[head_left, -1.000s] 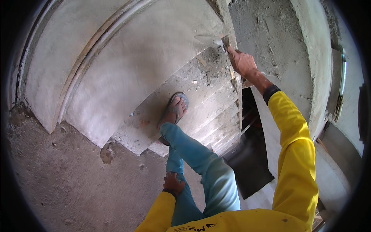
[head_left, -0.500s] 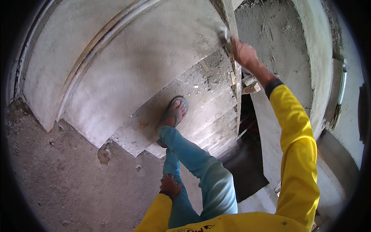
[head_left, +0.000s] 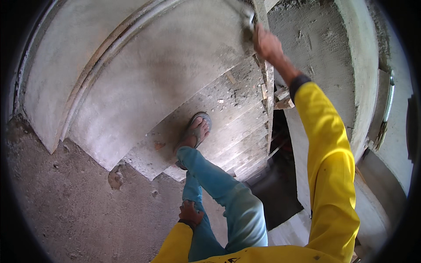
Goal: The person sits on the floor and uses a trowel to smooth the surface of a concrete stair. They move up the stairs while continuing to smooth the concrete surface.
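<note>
My right hand [head_left: 267, 44] is closed round a small hand tool [head_left: 251, 18] with a pale, shiny part. Motion blurs it, so its kind is unclear. It is at the smooth grey face of a concrete stair step [head_left: 175, 57], close to the upright edge board [head_left: 262, 22] at the step's right end. Lower down, my left hand [head_left: 191, 213] is on my blue trouser leg [head_left: 193, 188], its fingers curled over it. My sandalled foot [head_left: 197, 129] stands on a lower, dusty tread [head_left: 228, 94].
Rough plastered wall [head_left: 87, 206] borders the steps on the left. A dark opening [head_left: 280, 184] drops away at the right of the stairs. Wood pieces [head_left: 284, 104] stick out beside the edge board. A curved concrete wall [head_left: 324, 57] rises at the right.
My right hand and the tool have moved a little up and to the left along the step's right end. My left hand stays on the trouser leg.
</note>
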Demonstrator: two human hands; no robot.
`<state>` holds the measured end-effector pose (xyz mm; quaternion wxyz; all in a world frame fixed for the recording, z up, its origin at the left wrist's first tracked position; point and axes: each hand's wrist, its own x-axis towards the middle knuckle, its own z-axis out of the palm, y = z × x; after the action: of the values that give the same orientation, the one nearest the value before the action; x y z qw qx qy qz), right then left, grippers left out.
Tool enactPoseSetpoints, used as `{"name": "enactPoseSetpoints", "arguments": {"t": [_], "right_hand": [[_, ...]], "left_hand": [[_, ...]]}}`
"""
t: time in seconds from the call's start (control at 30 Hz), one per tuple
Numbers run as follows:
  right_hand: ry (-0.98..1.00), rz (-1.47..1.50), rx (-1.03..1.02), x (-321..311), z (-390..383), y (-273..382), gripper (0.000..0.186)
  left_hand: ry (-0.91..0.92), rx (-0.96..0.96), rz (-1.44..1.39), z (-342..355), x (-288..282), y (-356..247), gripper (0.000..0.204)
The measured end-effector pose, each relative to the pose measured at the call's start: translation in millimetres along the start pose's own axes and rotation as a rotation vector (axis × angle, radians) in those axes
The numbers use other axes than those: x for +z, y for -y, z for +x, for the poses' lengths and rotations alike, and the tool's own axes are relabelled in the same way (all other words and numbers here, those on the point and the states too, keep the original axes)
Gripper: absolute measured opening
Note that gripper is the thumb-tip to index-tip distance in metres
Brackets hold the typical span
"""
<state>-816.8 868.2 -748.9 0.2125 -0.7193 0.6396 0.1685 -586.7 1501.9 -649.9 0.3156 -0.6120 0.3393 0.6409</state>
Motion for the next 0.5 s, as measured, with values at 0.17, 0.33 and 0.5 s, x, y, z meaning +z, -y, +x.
{"name": "enactPoseSetpoints", "arguments": {"t": [0.17, 0.33, 0.5], "right_hand": [[-0.209, -0.012, -0.018, 23, 16, 3, 0.029], [0.123, -0.056, -0.158, 7, -28, 10, 0.035], [-0.075, 0.116, -0.019, 17, 27, -37, 0.038]], "left_hand": [[-0.025, 0.037, -0.015, 9, 5, 4, 0.075], [-0.063, -0.030, -0.002, -6, 18, 10, 0.072], [-0.042, 0.041, 0.026, 12, 8, 7, 0.075]]}}
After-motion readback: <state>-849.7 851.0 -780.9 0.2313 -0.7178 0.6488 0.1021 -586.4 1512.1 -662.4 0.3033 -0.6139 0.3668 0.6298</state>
